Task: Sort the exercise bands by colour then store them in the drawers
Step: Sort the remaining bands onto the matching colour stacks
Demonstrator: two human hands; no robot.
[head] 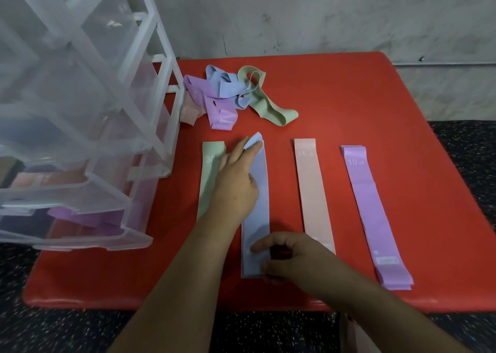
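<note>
Head view: red bench [349,89] against a grey wall, on a dark speckled floor.
Sorted row: four flat strips lie side by side, apart from each other. From left: green band [208,180], blue band [256,205], pink band [314,189], purple band [373,207].
Left hand [236,180]: fingers spread and flat, pressing the upper part of the blue band; it crosses over the green band's right edge. The blue band's top corner curls up at the fingertips.
Right hand [290,256]: fingers curled, pinching the lower end of the blue band near the bench's front edge.
Unsorted heap [230,95]: tangled purple, blue and green bands at the back of the bench, well apart from the row.
Drawers [75,127]: clear plastic unit on the left; purple and pink bands show inside the lower trays.
</note>
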